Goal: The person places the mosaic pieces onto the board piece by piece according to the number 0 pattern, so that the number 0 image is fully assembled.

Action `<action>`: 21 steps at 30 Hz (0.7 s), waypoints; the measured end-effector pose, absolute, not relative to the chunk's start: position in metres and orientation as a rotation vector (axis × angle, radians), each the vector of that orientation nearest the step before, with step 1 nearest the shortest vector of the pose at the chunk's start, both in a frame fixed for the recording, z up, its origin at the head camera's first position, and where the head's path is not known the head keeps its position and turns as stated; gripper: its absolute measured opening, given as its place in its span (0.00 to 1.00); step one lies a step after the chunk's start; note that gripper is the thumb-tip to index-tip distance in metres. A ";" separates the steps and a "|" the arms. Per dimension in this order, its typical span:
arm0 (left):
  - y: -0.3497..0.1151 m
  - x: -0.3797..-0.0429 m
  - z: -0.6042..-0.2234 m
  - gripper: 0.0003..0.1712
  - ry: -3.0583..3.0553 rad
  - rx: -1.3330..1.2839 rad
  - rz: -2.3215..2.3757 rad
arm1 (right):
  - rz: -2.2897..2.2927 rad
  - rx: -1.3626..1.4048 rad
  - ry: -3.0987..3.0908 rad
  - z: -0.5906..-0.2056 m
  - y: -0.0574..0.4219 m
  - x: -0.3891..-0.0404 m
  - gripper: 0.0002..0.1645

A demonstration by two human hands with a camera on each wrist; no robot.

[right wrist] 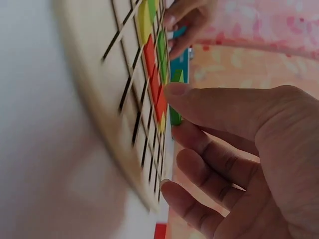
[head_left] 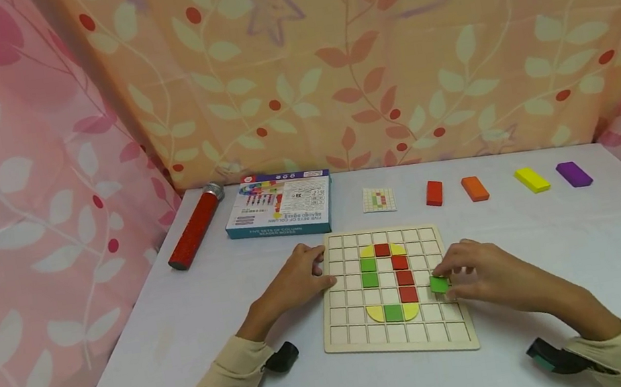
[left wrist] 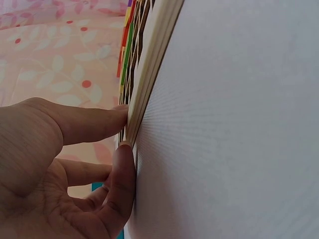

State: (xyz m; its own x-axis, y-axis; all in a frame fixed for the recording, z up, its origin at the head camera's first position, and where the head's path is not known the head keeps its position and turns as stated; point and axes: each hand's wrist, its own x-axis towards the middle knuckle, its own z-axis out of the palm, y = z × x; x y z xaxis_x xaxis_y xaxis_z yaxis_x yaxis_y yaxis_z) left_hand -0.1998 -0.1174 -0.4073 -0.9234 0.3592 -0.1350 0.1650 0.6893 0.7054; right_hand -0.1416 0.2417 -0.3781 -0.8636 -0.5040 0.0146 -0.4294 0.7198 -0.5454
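Note:
A wooden grid board [head_left: 357,333] lies on the table with red and green squares and yellow quarter-rounds set in its cells. At its left edge, my left hand [head_left: 294,278] pinches the frame between thumb and finger; the left wrist view shows the thumb [left wrist: 94,124] on the upper face and a fingertip against the side. Over the board's right columns, my right hand [head_left: 475,272] pinches a green square tile [head_left: 438,285] between thumb and fingers. In the right wrist view this tile [right wrist: 176,109] stands close over the board, the other fingers loosely curled.
Behind the board lie a small pattern card [head_left: 379,199], a boxed set [head_left: 282,204] and a red tube [head_left: 195,231] with a silver cap. Red [head_left: 433,193], orange [head_left: 475,189], yellow [head_left: 532,180] and purple [head_left: 574,174] blocks line the back right. Patterned cloth hangs around the table.

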 end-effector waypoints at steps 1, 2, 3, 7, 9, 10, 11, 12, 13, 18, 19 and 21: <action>-0.117 -0.200 -0.407 0.42 2.639 0.418 1.065 | -0.832 -0.787 2.778 -0.378 0.235 -0.145 0.18; -0.117 -0.200 -0.408 0.42 2.639 0.417 1.065 | -0.839 -0.811 2.766 -0.378 0.228 -0.149 0.17; -0.117 -0.200 -0.408 0.42 2.639 0.415 1.066 | -0.840 -0.827 2.756 -0.378 0.222 -0.153 0.17; -0.117 -0.201 -0.408 0.42 2.639 0.413 1.069 | -0.815 -0.892 2.726 -0.383 0.199 -0.164 0.15; -0.117 -0.201 -0.409 0.42 2.638 0.410 1.070 | -0.785 -0.925 2.717 -0.385 0.188 -0.168 0.16; -0.117 -0.201 -0.408 0.42 2.636 0.408 1.071 | -0.767 -0.937 2.712 -0.386 0.182 -0.169 0.16; -0.117 -0.201 -0.408 0.42 2.634 0.407 1.073 | -0.756 -0.945 2.706 -0.386 0.177 -0.170 0.17; -0.117 -0.201 -0.408 0.43 2.632 0.405 1.074 | -0.747 -0.949 2.699 -0.387 0.171 -0.170 0.17; -0.117 -0.201 -0.407 0.43 2.630 0.403 1.075 | -0.737 -0.962 2.693 -0.387 0.167 -0.171 0.18; -0.118 -0.202 -0.407 0.43 2.628 0.392 1.062 | -0.747 -1.005 2.655 -0.388 0.150 -0.171 0.18; -0.118 -0.202 -0.407 0.43 2.628 0.391 1.060 | -0.749 -1.017 2.650 -0.388 0.148 -0.171 0.17; -0.118 -0.201 -0.407 0.43 2.627 0.391 1.056 | -0.748 -1.021 2.646 -0.388 0.145 -0.170 0.17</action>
State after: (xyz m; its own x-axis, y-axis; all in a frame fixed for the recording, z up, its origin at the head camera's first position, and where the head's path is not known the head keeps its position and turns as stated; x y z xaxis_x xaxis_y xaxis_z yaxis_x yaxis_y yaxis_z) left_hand -0.2015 -0.1178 -0.4072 -0.9237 0.3493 -0.1575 0.1430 0.6957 0.7040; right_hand -0.1704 0.1450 -0.3877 -0.7385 -0.6742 -0.0109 -0.5686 0.6313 -0.5274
